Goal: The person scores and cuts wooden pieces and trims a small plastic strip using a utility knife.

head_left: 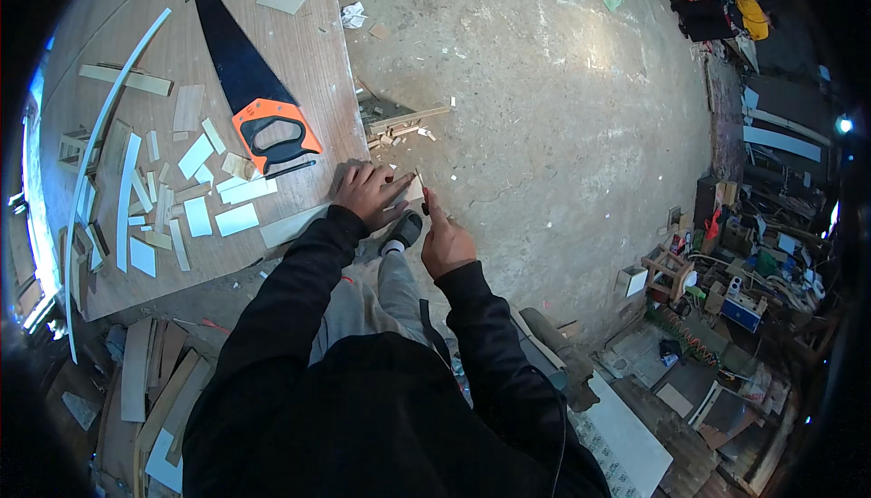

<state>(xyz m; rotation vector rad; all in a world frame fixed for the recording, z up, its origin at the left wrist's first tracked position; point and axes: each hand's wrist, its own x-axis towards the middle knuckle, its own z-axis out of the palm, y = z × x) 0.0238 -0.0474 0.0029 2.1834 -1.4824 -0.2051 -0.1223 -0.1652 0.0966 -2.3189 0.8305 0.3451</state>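
Note:
My left hand (pixel 363 194) lies over a pale wooden strip (pixel 295 226) at the table's near right corner, fingers holding it down and the index finger reaching toward its end. The strip's end (pixel 415 191) sticks out past the table edge. Closed in my right hand (pixel 448 246) is a slim red-handled knife (pixel 425 197), its thin tip close to the strip's end and my left fingertips. A handsaw (pixel 249 67) with a black blade and orange grip rests on the table beyond my left hand. Just below its grip lies a dark pen-like stick (pixel 292 169).
Several white and wooden offcuts (pixel 195 155) cover the left of the wooden table (pixel 322 63), along with a long curved strip (pixel 111 99). Wood scraps (pixel 408 122) lie on the concrete floor (pixel 526 135). Cluttered tools and boxes (pixel 744 298) stand at the right.

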